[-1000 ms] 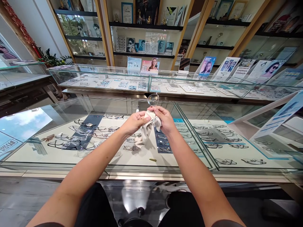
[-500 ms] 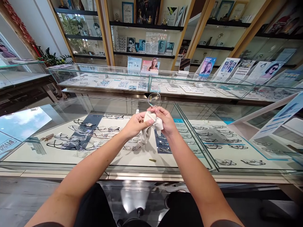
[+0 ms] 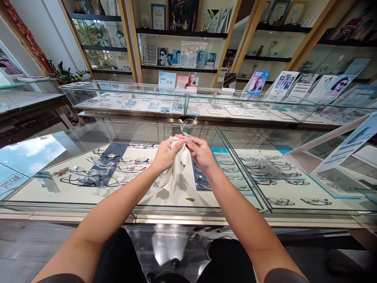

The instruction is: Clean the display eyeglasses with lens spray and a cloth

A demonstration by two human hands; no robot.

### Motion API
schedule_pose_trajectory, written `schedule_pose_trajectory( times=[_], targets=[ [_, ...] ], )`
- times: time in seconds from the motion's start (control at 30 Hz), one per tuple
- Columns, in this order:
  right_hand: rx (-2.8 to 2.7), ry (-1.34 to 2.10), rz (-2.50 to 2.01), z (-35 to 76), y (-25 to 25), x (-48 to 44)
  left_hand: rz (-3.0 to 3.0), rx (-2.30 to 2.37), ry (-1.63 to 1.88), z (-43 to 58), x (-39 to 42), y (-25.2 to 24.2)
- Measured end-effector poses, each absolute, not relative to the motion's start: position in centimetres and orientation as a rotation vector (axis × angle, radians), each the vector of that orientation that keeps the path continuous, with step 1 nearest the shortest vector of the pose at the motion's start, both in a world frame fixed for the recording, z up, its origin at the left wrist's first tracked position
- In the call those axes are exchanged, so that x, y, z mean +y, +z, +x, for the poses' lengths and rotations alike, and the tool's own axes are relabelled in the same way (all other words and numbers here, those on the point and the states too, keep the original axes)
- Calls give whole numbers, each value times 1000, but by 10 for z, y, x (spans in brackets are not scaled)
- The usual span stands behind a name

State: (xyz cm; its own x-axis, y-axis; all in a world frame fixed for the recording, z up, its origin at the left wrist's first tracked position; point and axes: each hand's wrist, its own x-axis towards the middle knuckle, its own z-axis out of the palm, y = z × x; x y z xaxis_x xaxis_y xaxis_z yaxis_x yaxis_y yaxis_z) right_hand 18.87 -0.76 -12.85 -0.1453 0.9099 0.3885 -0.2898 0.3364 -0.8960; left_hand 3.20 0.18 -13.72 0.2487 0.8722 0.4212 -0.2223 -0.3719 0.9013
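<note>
Above the glass counter my two hands meet, fingertips close together. My left hand (image 3: 167, 155) is closed on a cream cleaning cloth (image 3: 176, 171), which hangs down below the fingers in loose folds. My right hand (image 3: 203, 153) pinches a pair of thin-rimmed eyeglasses (image 3: 189, 126); one round lens sticks up beyond the fingertips, and the rest is hidden behind the hands and cloth. Under the hands, a small gold-coloured strip (image 3: 190, 199) lies near the counter's front edge.
The glass display counter (image 3: 141, 204) holds rows of eyeglasses (image 3: 134, 160) on both sides of my arms. A white sign stand (image 3: 306, 153) is at the right. Farther back runs a second glass showcase (image 3: 129, 92) with leaflets on top, before wall shelves (image 3: 182, 32).
The cloth has gone from bunched between both hands to hanging open below my left hand. Both hands and the eyeglasses have shifted slightly left, and the lens has tilted.
</note>
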Motion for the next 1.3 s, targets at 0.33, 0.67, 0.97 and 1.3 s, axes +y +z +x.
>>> schedule_pose_trajectory(
  times=[0.33,0.67,0.97,1.3],
  targets=[
    [-1158,1211,-703,196,-138,7,1504,509,1060,27,12,-137],
    [-1253,1164,-642,190,-140,3,1553,684,1322,34,13,-141],
    [-1314,1012,-673,208,-131,8,1598,756,1388,26,14,-133],
    [-1532,1026,-733,206,-139,11,1525,762,1394,21,20,-130]
  ],
)
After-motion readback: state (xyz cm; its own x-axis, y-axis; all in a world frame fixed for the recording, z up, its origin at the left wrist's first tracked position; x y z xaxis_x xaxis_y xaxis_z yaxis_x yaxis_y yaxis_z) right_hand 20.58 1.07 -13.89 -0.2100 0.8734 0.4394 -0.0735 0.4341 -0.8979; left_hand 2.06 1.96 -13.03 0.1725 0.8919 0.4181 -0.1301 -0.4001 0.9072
